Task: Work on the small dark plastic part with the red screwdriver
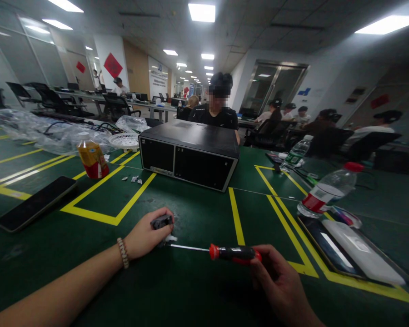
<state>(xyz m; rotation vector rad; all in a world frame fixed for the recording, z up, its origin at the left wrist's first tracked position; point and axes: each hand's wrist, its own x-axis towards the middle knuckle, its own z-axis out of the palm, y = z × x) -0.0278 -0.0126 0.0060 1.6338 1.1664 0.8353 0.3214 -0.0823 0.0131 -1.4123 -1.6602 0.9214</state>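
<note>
My left hand (149, 235), with a beaded bracelet (122, 253) at the wrist, is closed around a small dark part (162, 221) whose kind I cannot make out. A little white piece (171, 238) shows just below those fingers. In my right hand (276, 277) is a screwdriver (233, 253) with a black and red handle, held level. Its thin metal shaft points left, and the tip ends close to the left hand; whether it touches the part I cannot tell. Beyond both hands a black rectangular metal case (189, 159) lies on the green table (197, 290).
An orange drink bottle (92, 156) and a phone (37, 202) are at left, near white scraps (134, 179). Plastic wrap (51, 131) and a white basket (124, 140) lie behind. At right stand water bottles (330, 193) beside flat devices (332, 245). A person (216, 109) sits behind the case.
</note>
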